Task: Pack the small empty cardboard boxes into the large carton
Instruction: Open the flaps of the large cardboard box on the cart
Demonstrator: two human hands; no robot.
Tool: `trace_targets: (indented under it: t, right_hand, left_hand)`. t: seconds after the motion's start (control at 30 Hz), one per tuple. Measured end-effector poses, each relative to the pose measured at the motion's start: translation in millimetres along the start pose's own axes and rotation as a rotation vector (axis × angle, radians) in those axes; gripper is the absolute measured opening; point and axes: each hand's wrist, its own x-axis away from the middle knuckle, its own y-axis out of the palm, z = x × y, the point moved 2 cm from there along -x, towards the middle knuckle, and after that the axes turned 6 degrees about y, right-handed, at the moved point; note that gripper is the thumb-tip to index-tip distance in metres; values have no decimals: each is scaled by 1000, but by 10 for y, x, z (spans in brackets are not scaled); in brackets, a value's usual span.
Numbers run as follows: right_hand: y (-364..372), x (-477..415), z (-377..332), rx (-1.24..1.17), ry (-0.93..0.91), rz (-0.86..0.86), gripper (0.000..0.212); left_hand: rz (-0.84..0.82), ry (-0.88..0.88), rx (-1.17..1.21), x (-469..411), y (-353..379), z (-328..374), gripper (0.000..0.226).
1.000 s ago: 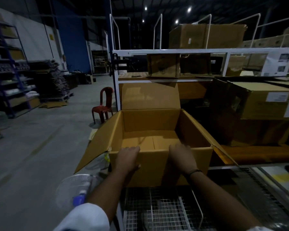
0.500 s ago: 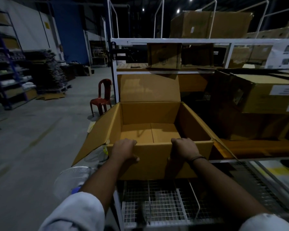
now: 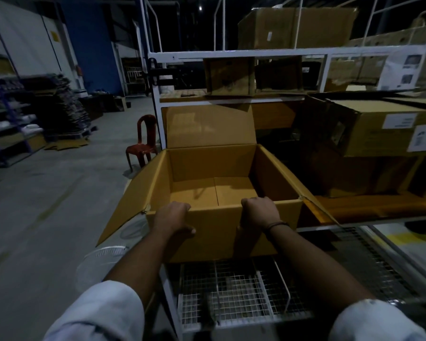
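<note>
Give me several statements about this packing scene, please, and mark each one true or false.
1. The visible floor of the large open brown cardboard carton is bare. True.
2. The left hand and the right hand both grip the carton's near wall. True.
3. The red plastic chair stands to the right of the carton. False: it stands to the carton's left, further back.
4. The carton's far flap lies folded over the opening. False: it stands upright.
5. The carton rests on the concrete floor. False: it sits on a white wire-mesh rack.
</note>
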Motion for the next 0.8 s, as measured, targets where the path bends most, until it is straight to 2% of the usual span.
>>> trace_targets:
  t: [0.1,0.3,0.47,0.8]
  right_hand:
    - [24,-24,17,20,-6,9,35]
    - [56,-63,71,44,-65,-51,51]
    - [18,-68,113,16,-107,-110,49]
    - [-15,-18,120,-23,-129,-121,43]
  left_hand:
    - [-23,-22,5,-16,-19,22,58]
    - [-58,-41,9,-31,-36,37,60]
    - [-47,-68,13,-3,-32,84,54]
    - [-64,-120,-33,65,-15,160,52]
